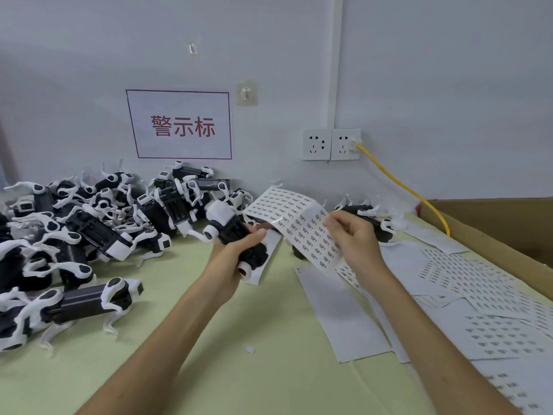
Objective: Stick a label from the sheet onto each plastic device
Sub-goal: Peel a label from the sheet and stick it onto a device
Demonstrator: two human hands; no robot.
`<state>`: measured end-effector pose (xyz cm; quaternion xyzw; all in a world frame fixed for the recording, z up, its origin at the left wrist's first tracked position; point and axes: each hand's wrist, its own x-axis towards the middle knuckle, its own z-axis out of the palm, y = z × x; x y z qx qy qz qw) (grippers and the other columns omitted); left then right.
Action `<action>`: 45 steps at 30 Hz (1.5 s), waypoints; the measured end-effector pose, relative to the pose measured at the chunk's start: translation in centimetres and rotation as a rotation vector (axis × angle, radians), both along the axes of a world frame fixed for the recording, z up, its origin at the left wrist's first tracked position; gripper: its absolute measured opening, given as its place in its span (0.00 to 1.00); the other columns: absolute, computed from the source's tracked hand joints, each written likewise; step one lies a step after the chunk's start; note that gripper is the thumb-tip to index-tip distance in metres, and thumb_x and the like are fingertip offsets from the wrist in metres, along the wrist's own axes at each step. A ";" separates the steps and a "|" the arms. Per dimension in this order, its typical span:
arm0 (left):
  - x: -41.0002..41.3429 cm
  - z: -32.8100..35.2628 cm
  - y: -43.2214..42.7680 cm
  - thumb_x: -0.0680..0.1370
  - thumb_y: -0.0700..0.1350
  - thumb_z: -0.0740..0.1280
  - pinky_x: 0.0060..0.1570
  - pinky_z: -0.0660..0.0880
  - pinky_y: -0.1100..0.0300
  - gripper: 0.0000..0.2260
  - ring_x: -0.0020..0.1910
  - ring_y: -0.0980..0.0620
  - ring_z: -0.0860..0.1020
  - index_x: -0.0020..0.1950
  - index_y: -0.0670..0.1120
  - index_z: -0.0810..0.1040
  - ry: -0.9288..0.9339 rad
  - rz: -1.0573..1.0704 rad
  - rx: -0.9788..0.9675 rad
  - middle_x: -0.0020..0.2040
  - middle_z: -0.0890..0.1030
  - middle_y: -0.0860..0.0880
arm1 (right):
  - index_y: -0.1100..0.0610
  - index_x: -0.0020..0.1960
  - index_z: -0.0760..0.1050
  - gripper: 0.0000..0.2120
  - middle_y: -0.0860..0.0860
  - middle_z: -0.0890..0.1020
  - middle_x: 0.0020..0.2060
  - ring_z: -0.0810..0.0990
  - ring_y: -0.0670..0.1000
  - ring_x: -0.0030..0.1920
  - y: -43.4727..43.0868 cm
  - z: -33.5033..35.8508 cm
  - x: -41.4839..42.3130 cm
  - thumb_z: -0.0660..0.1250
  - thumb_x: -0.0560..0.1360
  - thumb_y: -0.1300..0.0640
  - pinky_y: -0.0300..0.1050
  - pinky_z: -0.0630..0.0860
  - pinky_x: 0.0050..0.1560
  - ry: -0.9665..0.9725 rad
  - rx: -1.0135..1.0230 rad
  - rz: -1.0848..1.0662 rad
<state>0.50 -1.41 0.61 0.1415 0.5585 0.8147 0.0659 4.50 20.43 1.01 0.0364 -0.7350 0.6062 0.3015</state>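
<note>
Left hand point(236, 257) grips a plastic device point(224, 217); right hand point(354, 238) pinches the curled label sheet point(296, 217), its print too small to read. Pale-green desk point(239, 369) underneath, white wall point(449, 85) behind.

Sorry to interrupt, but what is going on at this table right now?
A person is labelling plastic devices. The left hand grips one black-and-white device above the table, while the right hand pinches the label sheet held up beside it. No label is visible on that device. A pile of devices lies to the left, and more sheets are spread on the right.
</note>
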 end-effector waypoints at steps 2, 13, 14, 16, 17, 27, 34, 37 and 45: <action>0.5 -0.1 0.6 0.72 0.39 0.75 0.34 0.78 0.63 0.08 0.43 0.49 0.79 0.44 0.44 0.77 0.038 -0.039 -0.004 0.43 0.78 0.43 | 0.57 0.42 0.79 0.11 0.50 0.78 0.37 0.75 0.46 0.38 -1.0 -0.1 0.1 0.63 0.82 0.62 0.41 0.71 0.39 0.017 0.014 0.026; 0.6 -0.4 1.1 0.76 0.32 0.71 0.48 0.82 0.54 0.08 0.51 0.44 0.84 0.48 0.42 0.76 0.063 0.056 0.005 0.50 0.84 0.40 | 0.56 0.58 0.79 0.16 0.49 0.76 0.51 0.77 0.42 0.50 -3.3 -0.7 1.1 0.70 0.73 0.69 0.30 0.72 0.49 0.307 0.485 -0.175; 0.8 -0.4 1.2 0.75 0.32 0.72 0.44 0.81 0.57 0.08 0.47 0.46 0.83 0.47 0.43 0.76 0.076 0.042 -0.007 0.46 0.83 0.42 | 0.57 0.56 0.80 0.14 0.50 0.76 0.51 0.77 0.44 0.51 -3.5 -0.7 1.2 0.72 0.73 0.68 0.30 0.71 0.52 0.357 0.537 -0.173; 1.1 -0.5 1.5 0.75 0.33 0.73 0.36 0.78 0.60 0.09 0.41 0.49 0.79 0.46 0.43 0.74 0.097 0.012 -0.026 0.41 0.78 0.45 | 0.58 0.53 0.82 0.10 0.50 0.78 0.50 0.78 0.47 0.53 -4.1 -0.9 1.4 0.75 0.72 0.65 0.33 0.71 0.56 0.396 0.584 -0.136; 1.2 -0.5 1.6 0.75 0.34 0.73 0.33 0.76 0.61 0.09 0.38 0.51 0.77 0.46 0.43 0.74 0.101 -0.004 -0.022 0.38 0.77 0.47 | 0.58 0.52 0.83 0.09 0.50 0.78 0.49 0.78 0.48 0.53 -4.3 -0.9 1.4 0.76 0.72 0.63 0.35 0.72 0.57 0.388 0.583 -0.111; 1.6 -0.6 1.8 0.74 0.36 0.74 0.36 0.77 0.63 0.09 0.42 0.51 0.82 0.45 0.46 0.76 0.097 -0.105 0.033 0.42 0.83 0.49 | 0.58 0.45 0.84 0.06 0.46 0.85 0.41 0.83 0.45 0.45 -4.3 -1.2 1.2 0.78 0.70 0.58 0.45 0.80 0.48 0.373 0.429 -0.141; 1.3 -0.8 1.8 0.69 0.39 0.74 0.43 0.78 0.60 0.08 0.46 0.49 0.83 0.43 0.47 0.78 0.121 -0.119 0.045 0.45 0.84 0.47 | 0.56 0.46 0.84 0.05 0.43 0.85 0.41 0.83 0.42 0.43 -4.2 -1.4 1.0 0.77 0.70 0.61 0.36 0.78 0.47 0.383 0.420 -0.116; 1.2 -0.8 1.7 0.72 0.35 0.73 0.41 0.78 0.62 0.09 0.44 0.51 0.82 0.47 0.41 0.75 0.185 -0.124 0.017 0.43 0.84 0.49 | 0.55 0.45 0.85 0.04 0.44 0.85 0.40 0.82 0.43 0.42 -4.2 -1.4 0.9 0.76 0.70 0.60 0.38 0.78 0.44 0.389 0.427 -0.101; 1.5 -0.7 1.6 0.67 0.38 0.73 0.45 0.76 0.55 0.06 0.44 0.48 0.82 0.39 0.49 0.80 0.254 -0.080 -0.117 0.45 0.84 0.47 | 0.55 0.41 0.85 0.02 0.46 0.84 0.34 0.82 0.44 0.37 -4.0 -1.4 1.1 0.76 0.71 0.61 0.38 0.78 0.40 0.307 0.369 -0.067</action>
